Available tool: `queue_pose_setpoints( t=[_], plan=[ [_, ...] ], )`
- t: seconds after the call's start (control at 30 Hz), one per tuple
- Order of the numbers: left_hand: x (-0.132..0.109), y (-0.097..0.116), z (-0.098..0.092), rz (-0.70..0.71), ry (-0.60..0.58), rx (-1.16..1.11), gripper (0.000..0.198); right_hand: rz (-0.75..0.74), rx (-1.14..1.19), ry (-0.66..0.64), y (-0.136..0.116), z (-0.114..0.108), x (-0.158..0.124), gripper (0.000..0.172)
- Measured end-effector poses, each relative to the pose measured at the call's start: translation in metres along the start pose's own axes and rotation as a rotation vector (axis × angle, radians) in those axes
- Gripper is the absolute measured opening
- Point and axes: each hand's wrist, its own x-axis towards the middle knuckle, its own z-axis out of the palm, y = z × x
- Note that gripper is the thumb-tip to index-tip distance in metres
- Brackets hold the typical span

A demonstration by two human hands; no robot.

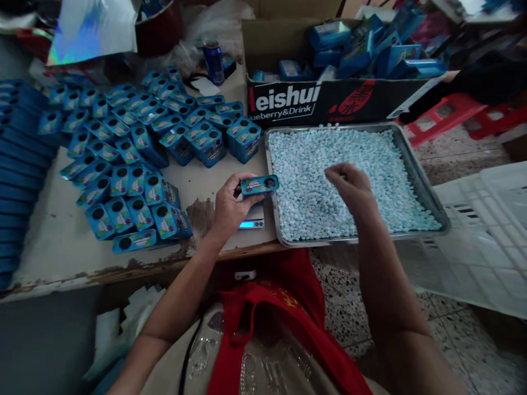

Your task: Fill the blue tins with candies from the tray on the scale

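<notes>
My left hand (230, 206) grips a small blue tin (259, 185) with a round hole in its top, holding it just above a small digital scale (252, 220) with a lit blue display. My right hand (349, 184) hovers over a metal tray (428, 189) filled with small pale-blue candies (313, 164); its fingers are pinched together, and what they hold is too small to see.
Many matching blue tins (135, 148) cover the worn white table (61, 247), with stacked blue lids (18, 164) at far left. A cardboard box (329, 101) of blue packages stands behind the tray. A drink can (214, 61), red stools (448, 112) and a white plastic crate (486, 241) are around.
</notes>
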Motion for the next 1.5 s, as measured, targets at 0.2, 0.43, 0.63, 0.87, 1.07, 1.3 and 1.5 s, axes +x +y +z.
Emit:
queue_pose_setpoints(
  t=[0.2, 0.43, 0.63, 0.87, 1.07, 1.3, 1.5],
  plan=[
    [-0.018, -0.015, -0.029, -0.085, -0.008, 0.056, 0.047, -0.096, -0.681, -0.384, 0.007, -0.014, -0.029, 0.039],
    [-0.030, -0.009, -0.045, 0.026, 0.082, 0.066, 0.062, -0.176, -0.859, -0.392, -0.006, 0.029, -0.023, 0.037],
    [-0.034, 0.046, -0.087, 0.192, 0.185, 0.330, 0.046, -0.046, -0.283, -0.360, -0.012, 0.015, -0.003, 0.022],
    [-0.016, 0.067, -0.076, 0.188, 0.211, 0.452, 0.034, 0.403, 0.529, -0.436, -0.019, -0.001, -0.012, 0.030],
    [-0.015, 0.064, -0.070, 0.279, 0.126, 0.504, 0.028, 0.315, 0.566, -0.390, -0.019, 0.016, -0.020, 0.050],
    [-0.022, 0.051, -0.079, 0.293, 0.114, 0.400, 0.029, 0.389, 0.602, -0.464, -0.032, 0.020, -0.014, 0.047],
    [-0.026, 0.032, -0.066, 0.198, 0.061, 0.455, 0.058, 0.365, 0.628, -0.510, -0.054, 0.031, -0.006, 0.070]
  ],
)
